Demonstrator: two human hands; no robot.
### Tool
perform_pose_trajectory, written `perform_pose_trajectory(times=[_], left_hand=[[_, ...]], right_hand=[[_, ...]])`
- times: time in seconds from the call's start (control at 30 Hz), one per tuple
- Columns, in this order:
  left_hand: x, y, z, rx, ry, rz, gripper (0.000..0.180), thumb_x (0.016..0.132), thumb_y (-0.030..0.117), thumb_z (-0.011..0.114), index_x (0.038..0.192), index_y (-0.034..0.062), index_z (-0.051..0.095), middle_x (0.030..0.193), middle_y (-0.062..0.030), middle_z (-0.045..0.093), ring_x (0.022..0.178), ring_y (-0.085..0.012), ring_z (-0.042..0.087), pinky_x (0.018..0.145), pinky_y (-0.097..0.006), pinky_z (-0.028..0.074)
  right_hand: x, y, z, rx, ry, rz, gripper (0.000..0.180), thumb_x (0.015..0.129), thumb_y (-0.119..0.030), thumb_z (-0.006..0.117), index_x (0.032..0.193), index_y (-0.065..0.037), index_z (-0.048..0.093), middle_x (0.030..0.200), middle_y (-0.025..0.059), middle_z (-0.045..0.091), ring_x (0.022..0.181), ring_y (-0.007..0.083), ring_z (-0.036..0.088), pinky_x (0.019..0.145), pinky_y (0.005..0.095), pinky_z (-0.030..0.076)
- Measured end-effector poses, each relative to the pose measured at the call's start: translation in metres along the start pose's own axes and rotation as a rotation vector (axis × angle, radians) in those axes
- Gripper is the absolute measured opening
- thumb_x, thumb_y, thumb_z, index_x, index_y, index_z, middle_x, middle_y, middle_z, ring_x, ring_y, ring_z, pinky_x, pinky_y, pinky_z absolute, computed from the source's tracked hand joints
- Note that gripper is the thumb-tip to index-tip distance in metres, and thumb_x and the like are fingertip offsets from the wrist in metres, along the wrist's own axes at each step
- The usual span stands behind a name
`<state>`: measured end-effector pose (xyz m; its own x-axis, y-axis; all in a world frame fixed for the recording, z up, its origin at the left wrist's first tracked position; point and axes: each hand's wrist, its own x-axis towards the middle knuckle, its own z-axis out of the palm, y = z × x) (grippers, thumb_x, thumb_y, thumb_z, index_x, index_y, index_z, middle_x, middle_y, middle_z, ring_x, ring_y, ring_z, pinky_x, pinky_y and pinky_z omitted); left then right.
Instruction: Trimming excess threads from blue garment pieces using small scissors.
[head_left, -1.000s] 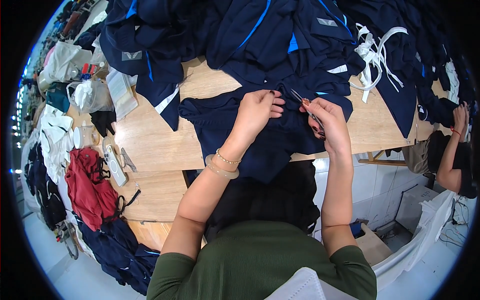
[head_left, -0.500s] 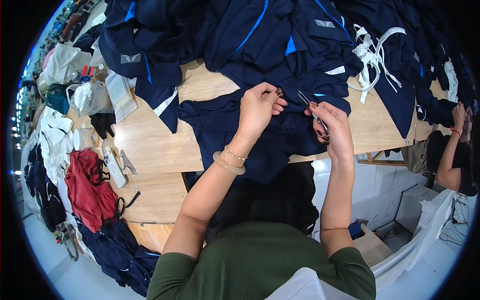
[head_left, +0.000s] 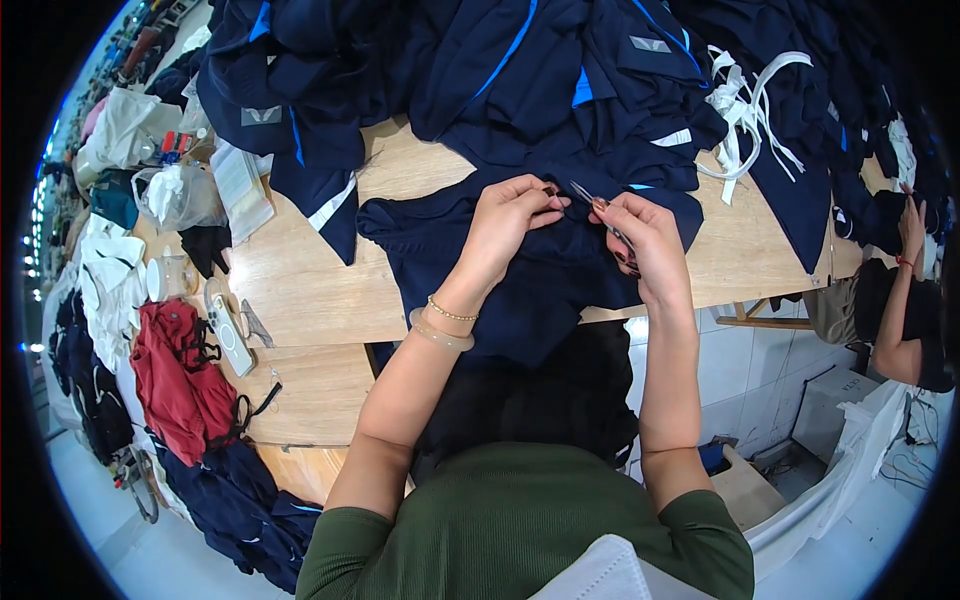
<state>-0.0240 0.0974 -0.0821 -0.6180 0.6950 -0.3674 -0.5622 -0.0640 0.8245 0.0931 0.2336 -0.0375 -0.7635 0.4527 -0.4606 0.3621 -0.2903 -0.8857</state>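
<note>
Garment heap blocks beyond; bare tabletop left.

matt navy cloth garment, bare wooden table

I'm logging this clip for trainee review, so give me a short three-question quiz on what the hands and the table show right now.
1. True or false: the right hand holds small thread snips over the dark navy garment.
2. What is the left hand doing? A) pinching the navy fabric near the snip tips B) resting flat on bare wood C) lifting the red garment
3. Which side of the wooden table holds the red garment, the person's left or right?

Key: 1 true; 2 A; 3 left.
</note>
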Motion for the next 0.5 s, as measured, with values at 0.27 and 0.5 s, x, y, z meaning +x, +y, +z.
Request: perform_pose_trajectory(times=[0.27, 0.5], left_hand=[[-0.001, -0.001, -0.002, 0.0, -0.005, 0.008, 0.018, 0.092, 0.004, 0.049, 0.086, -0.0045, 0.063, 0.09, -0.0102, 0.066, 0.087, -0.0159, 0.066, 0.087, -0.03, 0.054], [-0.002, 0.0, 0.0, -0.002, 0.01, 0.005, 0.018, 0.092, 0.004, 0.049, 0.086, -0.0046, 0.063, 0.09, -0.0107, 0.066, 0.087, -0.0157, 0.066, 0.086, -0.03, 0.055]], right_hand=[[0.007, 0.007, 0.009, -0.01, -0.019, 0.006, 0.02, 0.088, -0.018, 0.062, 0.078, -0.002, 0.065, 0.051, -0.0039, 0.047, 0.043, 0.0012, 0.037, 0.04, 0.0187, 0.021], [0.013, 0.012, 0.013, -0.015, 0.002, -0.019, 0.021, 0.09, -0.02, 0.061, 0.08, -0.002, 0.064, 0.05, -0.0044, 0.046, 0.04, 0.0012, 0.035, 0.038, 0.019, 0.019]])
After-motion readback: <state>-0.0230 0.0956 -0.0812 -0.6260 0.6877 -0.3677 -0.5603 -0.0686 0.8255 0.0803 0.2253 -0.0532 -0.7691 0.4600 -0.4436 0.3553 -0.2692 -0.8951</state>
